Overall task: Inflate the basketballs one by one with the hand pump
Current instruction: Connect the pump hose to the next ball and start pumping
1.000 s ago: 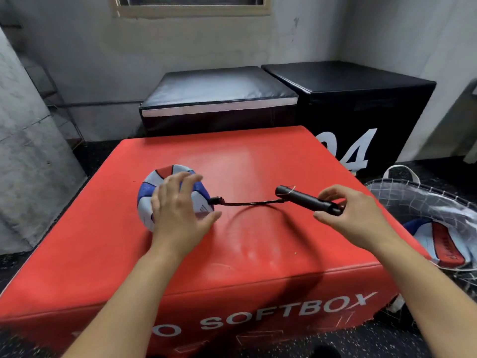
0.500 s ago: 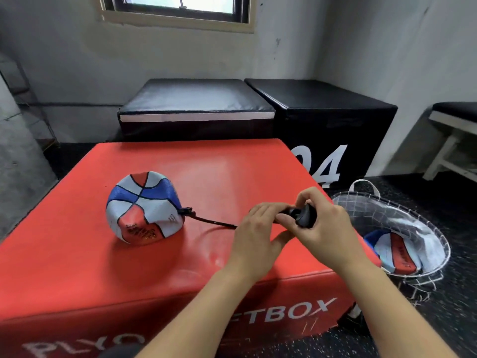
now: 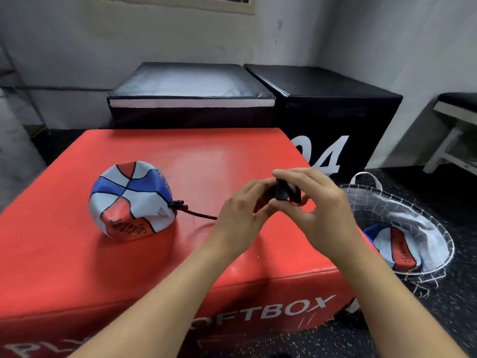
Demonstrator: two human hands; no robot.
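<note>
The black hand pump (image 3: 287,192) was gripped by both the left hand (image 3: 241,211) and right hand (image 3: 318,206) near the red box's (image 3: 77,254) right edge, its hose (image 3: 198,214) plugged into the dented basketball (image 3: 131,200) lying well left.

Dented red-white-blue basketball (image 3: 130,201) on box, left of fingers (image 3: 254,188) — black pump (image 3: 287,193) pinched betw. fingertips, hose (image 3: 196,214) plugged into ball.

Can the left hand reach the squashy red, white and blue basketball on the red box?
Probably yes: nothing lies between the left hand and the basketball except the thin black hose, but it grips the black pump.
</note>
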